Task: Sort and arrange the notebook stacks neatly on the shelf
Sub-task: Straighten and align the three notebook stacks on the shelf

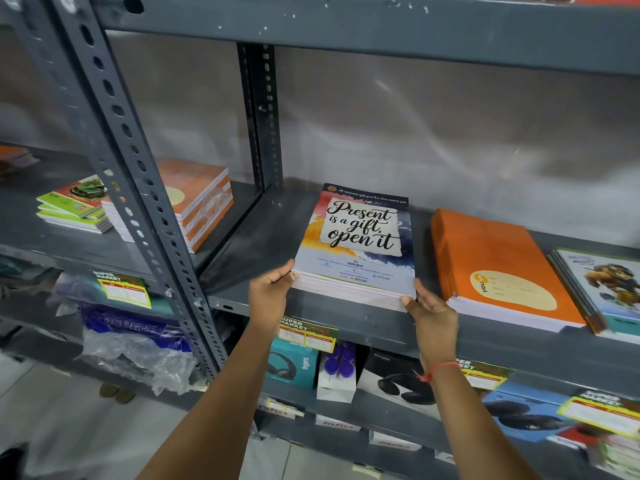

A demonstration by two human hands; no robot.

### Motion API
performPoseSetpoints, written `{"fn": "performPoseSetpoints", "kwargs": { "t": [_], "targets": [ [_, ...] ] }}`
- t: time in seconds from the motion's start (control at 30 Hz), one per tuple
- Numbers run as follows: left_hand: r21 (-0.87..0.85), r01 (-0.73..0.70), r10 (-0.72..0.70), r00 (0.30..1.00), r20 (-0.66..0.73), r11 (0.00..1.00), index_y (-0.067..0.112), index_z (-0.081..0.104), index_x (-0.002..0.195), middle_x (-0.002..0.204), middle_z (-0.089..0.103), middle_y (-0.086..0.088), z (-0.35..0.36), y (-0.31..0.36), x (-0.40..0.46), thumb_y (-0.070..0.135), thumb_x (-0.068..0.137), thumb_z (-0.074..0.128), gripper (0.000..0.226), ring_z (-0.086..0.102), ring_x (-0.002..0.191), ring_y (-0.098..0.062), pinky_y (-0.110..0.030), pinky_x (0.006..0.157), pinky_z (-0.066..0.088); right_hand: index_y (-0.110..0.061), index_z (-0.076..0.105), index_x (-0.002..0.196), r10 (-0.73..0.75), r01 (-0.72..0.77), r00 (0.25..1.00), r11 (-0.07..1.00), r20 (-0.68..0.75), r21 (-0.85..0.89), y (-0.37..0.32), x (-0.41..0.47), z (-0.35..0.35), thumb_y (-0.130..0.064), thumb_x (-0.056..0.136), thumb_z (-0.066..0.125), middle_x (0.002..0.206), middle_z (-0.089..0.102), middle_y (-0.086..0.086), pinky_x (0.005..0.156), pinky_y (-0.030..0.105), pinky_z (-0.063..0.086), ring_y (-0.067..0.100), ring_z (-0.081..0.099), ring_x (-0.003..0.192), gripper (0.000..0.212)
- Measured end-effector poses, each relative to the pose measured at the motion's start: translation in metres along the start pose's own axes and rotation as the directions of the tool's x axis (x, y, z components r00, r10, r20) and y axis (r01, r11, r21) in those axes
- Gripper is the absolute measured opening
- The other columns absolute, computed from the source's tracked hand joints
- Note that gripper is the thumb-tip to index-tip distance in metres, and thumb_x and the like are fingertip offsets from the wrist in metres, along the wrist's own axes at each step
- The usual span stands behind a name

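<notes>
A stack of notebooks with a "Present is a gift, open it" cover lies on the grey metal shelf. My left hand grips the stack's near left corner. My right hand grips its near right corner, thumb on the edge. To the right lies an orange notebook stack, and beyond it a stack with a lion cover at the frame's edge.
A perforated upright post divides this bay from the left bay, where an orange stack and green notebooks lie. Headphone boxes and price tags fill the shelf below. Another shelf board runs overhead.
</notes>
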State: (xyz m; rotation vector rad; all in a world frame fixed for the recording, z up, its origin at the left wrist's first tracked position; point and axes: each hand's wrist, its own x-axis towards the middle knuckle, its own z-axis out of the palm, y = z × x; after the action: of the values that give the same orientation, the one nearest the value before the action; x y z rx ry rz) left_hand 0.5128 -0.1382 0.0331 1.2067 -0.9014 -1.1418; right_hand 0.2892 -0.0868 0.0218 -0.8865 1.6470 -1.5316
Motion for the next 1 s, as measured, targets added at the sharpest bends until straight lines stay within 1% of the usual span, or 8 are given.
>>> {"fn": "performPoseSetpoints", "kwargs": {
  "t": [0.43, 0.6, 0.67, 0.73, 0.8, 0.9, 0.93, 1.0],
  "targets": [
    [0.031, -0.009, 0.010, 1.000, -0.015, 0.999, -0.007, 0.052, 0.120, 0.128, 0.056, -0.019, 0.002, -0.003, -0.001, -0.010, 0.085, 0.051, 0.036, 0.055, 0.113, -0.021, -0.033, 0.104, 0.040, -0.013, 0.056, 0.126, 0.020, -0.019, 1.000, 1.000, -0.013, 0.017, 0.001, 0.001, 0.002, -0.007, 0.081, 0.066, 0.129, 0.060, 0.001, 0.098, 0.020, 0.035, 0.008, 0.051, 0.116, 0.046],
    [0.062, -0.013, 0.015, 0.999, -0.032, 0.998, -0.005, 0.052, 0.121, 0.129, 0.055, -0.019, 0.005, 0.000, -0.005, -0.008, 0.086, 0.051, 0.035, 0.054, 0.116, -0.024, -0.035, 0.106, 0.039, -0.011, 0.052, 0.130, 0.038, -0.039, 0.998, 0.999, 0.044, 0.024, -0.005, -0.001, -0.002, -0.006, 0.084, 0.063, 0.134, 0.056, 0.005, 0.110, 0.030, 0.034, 0.015, 0.051, 0.124, 0.048],
    [0.223, -0.057, 0.089, 0.987, -0.136, 0.973, 0.001, 0.056, 0.119, 0.122, 0.061, -0.021, 0.012, 0.001, -0.013, -0.002, 0.088, 0.052, 0.032, 0.059, 0.102, -0.021, -0.031, 0.095, 0.046, -0.010, 0.051, 0.131, 0.034, -0.037, 0.995, 0.999, 0.094, 0.021, -0.008, -0.006, -0.008, -0.007, 0.085, 0.062, 0.134, 0.056, 0.006, 0.111, 0.034, 0.033, 0.016, 0.050, 0.125, 0.047],
    [0.446, -0.182, 0.303, 0.927, -0.219, 0.877, 0.005, 0.059, 0.119, 0.115, 0.065, -0.020, 0.030, 0.001, -0.030, 0.001, 0.089, 0.051, 0.031, 0.061, 0.094, -0.021, -0.017, 0.080, 0.046, -0.007, 0.055, 0.127, -0.015, 0.016, 0.996, 1.000, 0.092, -0.009, -0.011, -0.011, -0.021, -0.007, 0.087, 0.060, 0.130, 0.059, 0.010, 0.110, 0.036, 0.036, 0.018, 0.053, 0.122, 0.041],
    [0.491, -0.390, 0.492, 0.866, -0.094, 0.779, 0.003, 0.056, 0.122, 0.122, 0.059, -0.012, 0.060, 0.005, -0.052, -0.005, 0.087, 0.050, 0.037, 0.053, 0.113, -0.020, 0.000, 0.087, 0.037, -0.008, 0.062, 0.119, -0.148, 0.151, 0.988, 0.982, 0.033, -0.111, -0.013, -0.013, -0.042, -0.008, 0.088, 0.057, 0.121, 0.065, 0.009, 0.106, 0.032, 0.041, 0.018, 0.060, 0.111, 0.031],
    [0.467, -0.612, 0.602, 0.775, 0.193, 0.638, -0.001, 0.054, 0.121, 0.127, 0.055, -0.017, 0.123, -0.001, -0.084, -0.008, 0.083, 0.052, 0.039, 0.043, 0.122, -0.021, -0.015, 0.103, 0.032, -0.013, 0.070, 0.108, -0.324, 0.293, 0.931, 0.938, -0.168, -0.185, -0.016, -0.004, -0.097, -0.011, 0.089, 0.056, 0.106, 0.071, 0.001, 0.091, 0.018, 0.044, 0.006, 0.065, 0.094, 0.024],
    [0.435, -0.629, 0.585, 0.772, 0.249, 0.644, -0.001, 0.054, 0.121, 0.128, 0.055, -0.018, 0.142, -0.006, -0.092, -0.007, 0.083, 0.052, 0.039, 0.044, 0.122, -0.020, -0.017, 0.103, 0.034, -0.012, 0.071, 0.106, -0.363, 0.326, 0.898, 0.929, -0.251, -0.176, -0.017, 0.002, -0.117, -0.012, 0.090, 0.056, 0.103, 0.070, 0.000, 0.088, 0.015, 0.044, -0.004, 0.063, 0.089, 0.022],
    [0.364, -0.597, 0.511, 0.801, 0.311, 0.715, 0.000, 0.051, 0.124, 0.131, 0.053, -0.019, 0.178, -0.018, -0.107, -0.004, 0.086, 0.052, 0.039, 0.046, 0.122, -0.018, -0.008, 0.101, 0.034, -0.009, 0.069, 0.107, -0.377, 0.355, 0.841, 0.926, -0.387, -0.131, -0.015, 0.018, -0.158, -0.015, 0.091, 0.054, 0.103, 0.067, -0.001, 0.086, 0.012, 0.045, -0.017, 0.060, 0.084, 0.023]
  ]
}}
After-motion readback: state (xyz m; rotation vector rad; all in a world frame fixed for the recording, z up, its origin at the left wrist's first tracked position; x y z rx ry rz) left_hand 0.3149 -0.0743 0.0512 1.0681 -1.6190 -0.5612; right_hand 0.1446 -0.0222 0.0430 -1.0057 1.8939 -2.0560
